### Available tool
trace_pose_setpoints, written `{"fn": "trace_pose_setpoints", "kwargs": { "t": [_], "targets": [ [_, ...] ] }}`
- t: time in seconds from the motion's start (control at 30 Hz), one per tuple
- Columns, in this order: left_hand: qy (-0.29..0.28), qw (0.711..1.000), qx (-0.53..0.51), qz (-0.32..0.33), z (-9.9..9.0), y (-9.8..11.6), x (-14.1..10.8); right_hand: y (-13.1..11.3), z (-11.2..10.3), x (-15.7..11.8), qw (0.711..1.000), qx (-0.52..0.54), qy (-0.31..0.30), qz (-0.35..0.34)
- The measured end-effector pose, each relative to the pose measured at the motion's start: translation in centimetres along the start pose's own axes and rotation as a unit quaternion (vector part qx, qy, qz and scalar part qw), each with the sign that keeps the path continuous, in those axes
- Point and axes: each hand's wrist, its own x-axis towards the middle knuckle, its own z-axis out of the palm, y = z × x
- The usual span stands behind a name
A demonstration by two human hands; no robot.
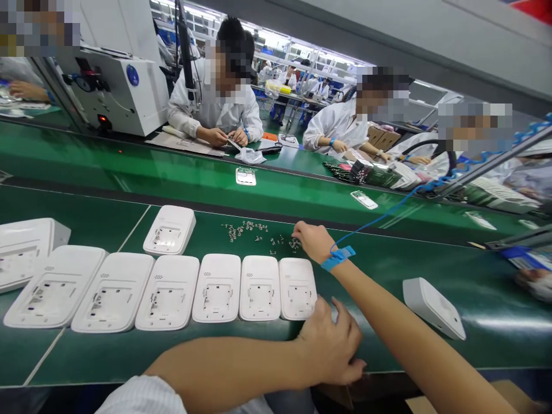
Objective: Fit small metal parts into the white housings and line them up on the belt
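Observation:
My right hand, with a blue wrist strap on it, reaches to the scattered small metal parts on the green bench. Its fingertips are pinched together at the right end of the parts; what is between them is too small to make out. My left hand is by the lower right corner of the rightmost white plastic housing, slightly blurred, its fingers bent but apart. Nothing shows in it, and I cannot tell whether it touches the housing. Several similar housings lie in a row to the left.
One housing lies behind the row and another rests at the right. A green conveyor belt carries white parts beyond the bench. Co-workers in white coats sit across it, beside a white machine. A blue coiled cord runs from my strap.

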Motion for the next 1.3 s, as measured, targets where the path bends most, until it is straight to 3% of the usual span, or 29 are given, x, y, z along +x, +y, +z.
{"fn": "trace_pose_setpoints", "kwargs": {
  "t": [0.1, 0.17, 0.27, 0.33, 0.43, 0.53, 0.63, 0.77, 0.9, 1.0, 1.17, 1.3],
  "targets": [
    [-0.009, 1.0, 0.01, -0.011, -0.2, -0.3, 0.2, 5.0, -0.8, -3.3, 0.989, 0.095, 0.082, 0.076],
    [-0.01, 1.0, 0.008, 0.022, -0.3, -0.4, 0.1, 9.6, -1.2, -6.9, 0.976, 0.12, 0.138, 0.117],
    [0.011, 0.992, -0.02, 0.121, -0.2, -0.7, 0.0, 16.9, -1.9, -14.3, 0.951, 0.078, 0.194, 0.227],
    [0.028, 0.984, -0.047, 0.168, 0.1, -0.7, 0.2, 20.7, -2.2, -19.8, 0.918, 0.021, 0.212, 0.335],
    [0.018, 0.98, -0.095, 0.176, 0.3, -0.2, 0.7, 23.5, -1.9, -26.4, 0.865, -0.031, 0.202, 0.458],
    [-0.028, 0.978, -0.161, 0.133, 0.5, 0.9, 1.6, 22.7, -0.7, -28.8, 0.854, -0.038, 0.204, 0.478],
    [-0.061, 0.975, -0.198, 0.074, 0.6, 1.6, 2.3, 18.9, 0.5, -27.2, 0.869, 0.029, 0.213, 0.445],
    [-0.076, 0.974, -0.212, 0.036, 1.0, 1.4, 2.7, 12.3, 0.6, -22.7, 0.908, 0.218, 0.183, 0.306],
    [-0.052, 0.978, -0.2, 0.012, 1.7, 1.1, 2.4, 8.2, -0.4, -19.8, 0.949, 0.228, 0.155, 0.156],
    [-0.058, 0.98, -0.186, -0.035, 2.3, 1.1, 2.5, 7.6, -1.0, -18.7, 0.972, 0.154, 0.162, 0.078],
    [-0.063, 0.982, -0.179, -0.022, 2.8, 0.7, 3.4, 8.7, -1.5, -16.9, 0.988, -0.004, 0.155, 0.024],
    [-0.082, 0.978, -0.192, 0.005, 2.0, 0.2, 3.3, 8.7, -1.4, -15.8, 0.991, -0.047, 0.119, -0.029]
  ]
}}
